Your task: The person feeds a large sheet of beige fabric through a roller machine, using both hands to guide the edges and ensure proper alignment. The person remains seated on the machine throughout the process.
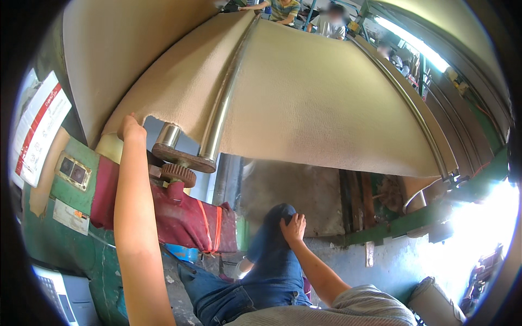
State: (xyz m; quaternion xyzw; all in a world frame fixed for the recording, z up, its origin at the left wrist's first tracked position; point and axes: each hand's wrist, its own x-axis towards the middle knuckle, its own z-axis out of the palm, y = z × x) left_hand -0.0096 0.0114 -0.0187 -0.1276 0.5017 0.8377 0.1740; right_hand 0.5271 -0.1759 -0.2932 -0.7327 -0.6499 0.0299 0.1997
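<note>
A wide sheet of beige, felt-like fabric [326,98] stretches away from me over metal rollers. At its near left edge my left hand [132,127] is closed on the fabric's border, the arm reaching straight out; some of its fingers are hidden. Beside that hand, the edge of the sheet curves up and exposes a short shiny roller end [169,133]. A long metal roller [225,98] runs across the fabric. My right hand [293,227] rests on my raised knee in blue jeans, fingers apart and holding nothing.
Below the rollers sit a toothed gear [178,174] and a dark red cloth [185,223] tied with orange cord. A green machine side [81,179] carries a switch box. Co-workers [329,24] stand at the far end. Another metal bar [402,98] spans the fabric's right side.
</note>
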